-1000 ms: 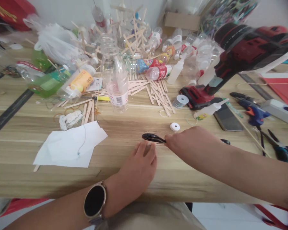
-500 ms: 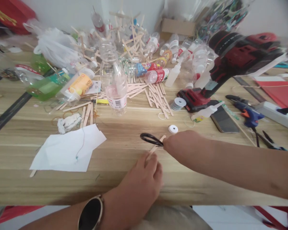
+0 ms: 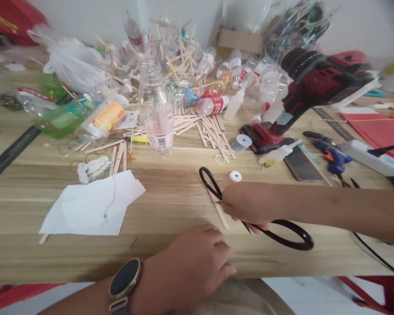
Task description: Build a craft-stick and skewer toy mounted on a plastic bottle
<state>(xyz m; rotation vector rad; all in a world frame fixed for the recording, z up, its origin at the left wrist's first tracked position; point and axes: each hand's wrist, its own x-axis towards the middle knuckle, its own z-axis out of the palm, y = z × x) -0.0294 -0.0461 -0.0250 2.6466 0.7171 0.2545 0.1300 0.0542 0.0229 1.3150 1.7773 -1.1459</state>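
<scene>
My right hand is closed around a pair of black-handled scissors. One handle loop sticks out at the hand's upper left, the other at its lower right, and a dark tip points down below the fingers. A flat wooden craft stick lies on the table just left of that hand, its upper part partly behind the scissors. My left hand, with a watch on its wrist, is near the table's front edge below the stick. Its fingers are loosely bent and apart, with nothing visible in them.
A white spool sits beyond my right hand. White paper lies at left. A clear bottle, piled sticks and other bottles fill the back. At right are a red drill, phone and glue gun.
My left hand has let go of the craft stick and drawn back toward the table's edge. My right hand has turned and come slightly nearer, bringing both scissor loops into view. The stick's angle has changed.
</scene>
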